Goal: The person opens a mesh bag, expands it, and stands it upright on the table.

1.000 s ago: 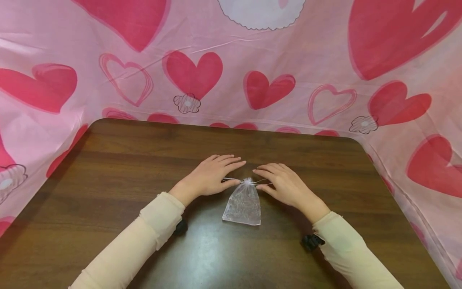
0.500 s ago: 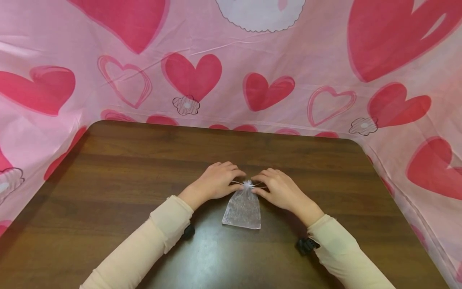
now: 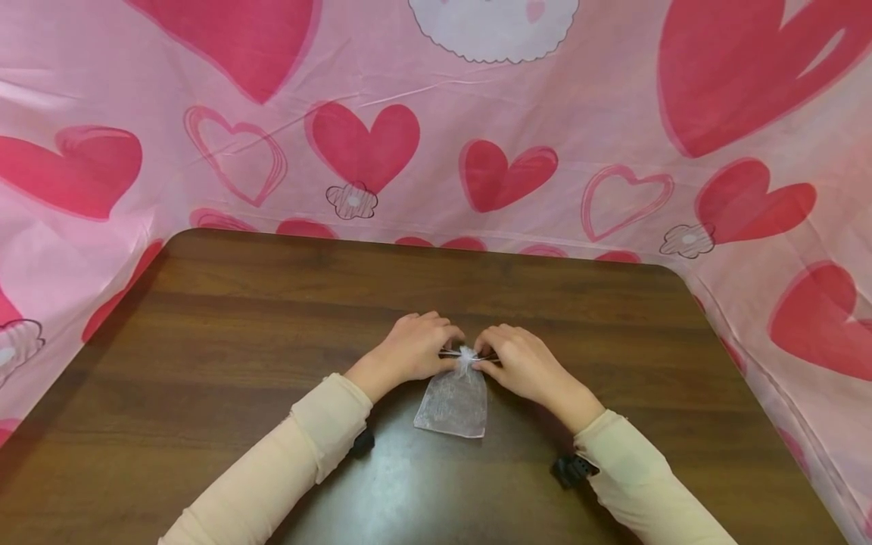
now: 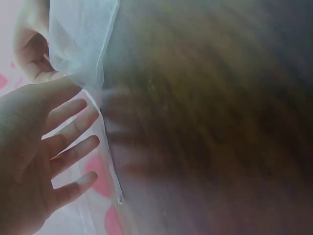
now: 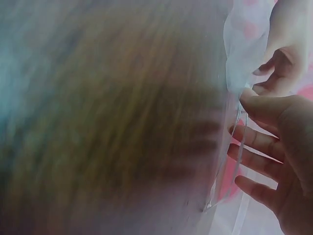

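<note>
A small sheer white organza drawstring pouch (image 3: 453,405) lies on the brown table, its gathered neck pointing away from me. My left hand (image 3: 417,347) is at the left side of the neck, thumb and curled forefinger closing on it. From the right, my right hand (image 3: 527,365) pinches the other side of the neck in the same way. Thin white drawstrings (image 5: 243,132) run out past the fingers on both sides. In the left wrist view, the left thumb (image 4: 61,90) lies against the pouch's edge while the other fingers are spread below it.
The dark wood-grain table (image 3: 272,303) has rounded far corners. Pink cloth (image 3: 436,76) printed with red hearts hangs behind it and along both sides. Black wrist cameras (image 3: 572,471) sit under the cream sleeves (image 3: 272,469).
Both hands have come closer together and nearer to me, from the drawstrings in to the pouch's neck, and their fingers have curled more. The pouch has shifted slightly toward me.
</note>
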A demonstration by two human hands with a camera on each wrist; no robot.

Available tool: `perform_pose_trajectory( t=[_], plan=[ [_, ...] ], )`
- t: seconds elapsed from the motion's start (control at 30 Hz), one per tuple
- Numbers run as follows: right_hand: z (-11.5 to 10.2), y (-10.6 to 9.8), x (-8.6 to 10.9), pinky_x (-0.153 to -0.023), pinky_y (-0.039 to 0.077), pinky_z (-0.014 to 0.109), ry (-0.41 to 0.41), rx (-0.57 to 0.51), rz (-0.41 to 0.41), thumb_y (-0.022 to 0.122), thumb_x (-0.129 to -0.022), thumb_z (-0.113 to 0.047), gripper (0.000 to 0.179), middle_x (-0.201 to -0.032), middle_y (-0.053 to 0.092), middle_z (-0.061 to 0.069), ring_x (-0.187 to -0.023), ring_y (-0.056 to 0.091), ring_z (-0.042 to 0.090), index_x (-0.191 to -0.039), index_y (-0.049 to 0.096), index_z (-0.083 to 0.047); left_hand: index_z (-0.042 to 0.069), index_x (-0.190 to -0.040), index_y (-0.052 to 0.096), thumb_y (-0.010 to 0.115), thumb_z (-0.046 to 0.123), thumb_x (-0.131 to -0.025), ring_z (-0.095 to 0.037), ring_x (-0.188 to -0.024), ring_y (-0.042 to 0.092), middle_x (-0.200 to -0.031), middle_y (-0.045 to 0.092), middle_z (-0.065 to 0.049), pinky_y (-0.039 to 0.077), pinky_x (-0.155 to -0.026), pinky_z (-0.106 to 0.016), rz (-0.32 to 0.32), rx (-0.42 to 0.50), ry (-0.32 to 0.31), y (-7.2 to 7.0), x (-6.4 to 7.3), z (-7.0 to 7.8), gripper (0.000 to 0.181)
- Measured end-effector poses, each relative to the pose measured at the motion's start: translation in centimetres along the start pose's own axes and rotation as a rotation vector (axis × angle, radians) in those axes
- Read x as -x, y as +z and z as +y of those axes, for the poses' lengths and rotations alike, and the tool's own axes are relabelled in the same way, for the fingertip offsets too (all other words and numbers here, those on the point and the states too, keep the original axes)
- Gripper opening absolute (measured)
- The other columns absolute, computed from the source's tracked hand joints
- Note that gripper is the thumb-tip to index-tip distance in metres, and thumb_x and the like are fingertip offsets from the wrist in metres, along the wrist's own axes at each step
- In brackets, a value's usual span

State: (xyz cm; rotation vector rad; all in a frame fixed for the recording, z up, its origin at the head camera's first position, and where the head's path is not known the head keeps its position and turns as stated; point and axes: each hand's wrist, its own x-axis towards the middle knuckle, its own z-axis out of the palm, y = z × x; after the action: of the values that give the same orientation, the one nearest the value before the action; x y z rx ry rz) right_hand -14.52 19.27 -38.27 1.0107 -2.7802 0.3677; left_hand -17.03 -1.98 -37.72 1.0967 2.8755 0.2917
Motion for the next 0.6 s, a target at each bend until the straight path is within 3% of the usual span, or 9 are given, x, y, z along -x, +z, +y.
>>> perform_pose_trajectory(
  t=[0.23,0.43,0.6],
  plan=[
    [-0.5,0.1,-0.1,-0.075,0.050,0.038,-0.018,-0.005,0.038,0.083,-0.082,-0.016,0.020,-0.084,0.063,-0.004,-0.078,0.060,0.014,-0.088,0.063,-0.015,0.024,-0.108,0.072,0.078,0.041,-0.085,-0.011,-0.090,0.056,-0.092,0.063,0.012,0.046,-0.078,-0.033,-0.012,0.063,0.000,-0.1,0.1,0.3,0.028],
    [-0.6,-0.2,0.1,-0.076,0.051,0.038,0.002,-0.014,0.057,0.082,-0.083,-0.014,0.018,-0.086,0.065,-0.004,-0.079,0.061,0.015,-0.088,0.064,-0.016,0.024,-0.106,0.072,0.075,0.042,-0.087,-0.006,-0.083,0.060,-0.090,0.066,0.014,0.047,-0.075,-0.032,-0.020,0.203,-0.043,-0.5,0.7,0.2,0.026],
    [-0.9,-0.9,0.5,-0.075,0.051,0.036,-0.005,-0.033,0.102,0.081,-0.083,-0.016,0.017,-0.086,0.065,-0.005,-0.078,0.059,0.013,-0.090,0.066,-0.016,0.026,-0.102,0.072,0.068,0.042,-0.092,-0.003,-0.079,0.061,-0.087,0.067,0.015,0.047,-0.074,-0.034,0.017,0.289,-0.077,-1.3,1.2,0.2,0.019]
  ],
)
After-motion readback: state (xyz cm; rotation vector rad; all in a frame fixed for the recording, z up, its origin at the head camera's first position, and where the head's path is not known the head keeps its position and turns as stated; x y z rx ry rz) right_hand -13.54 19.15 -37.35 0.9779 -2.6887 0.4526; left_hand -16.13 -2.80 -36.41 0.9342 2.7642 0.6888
